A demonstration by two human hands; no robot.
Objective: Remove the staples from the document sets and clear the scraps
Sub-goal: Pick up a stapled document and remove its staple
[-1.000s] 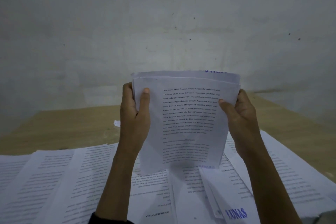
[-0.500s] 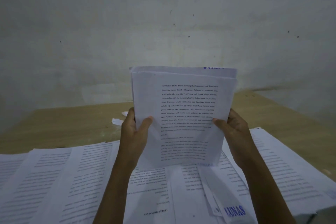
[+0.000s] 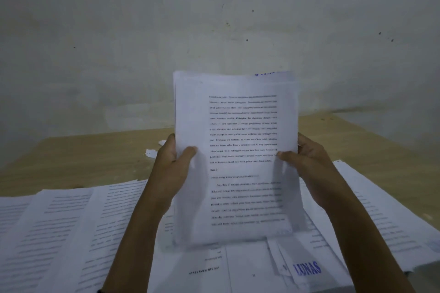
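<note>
A set of printed white sheets (image 3: 238, 126) stands upright in front of me, its lower edge down near the papers on the table. My left hand (image 3: 172, 166) grips its left edge, thumb across the front page. On the opposite edge, my right hand (image 3: 307, 162) holds it the same way with the thumb on the print. A sheet behind the front page pokes out at the top with blue stamp ink. No staple is visible in the set.
Several printed sheets (image 3: 71, 233) lie fanned over the near part of the wooden table (image 3: 83, 152). One slip bears a blue LUNAS stamp (image 3: 307, 269). Small white paper scraps (image 3: 151, 153) lie on the bare wood behind my left hand. A grey wall stands behind.
Both hands have slid down the sides of the set from near its top to about its middle, and the set's lower edge has dropped toward the papers on the table.
</note>
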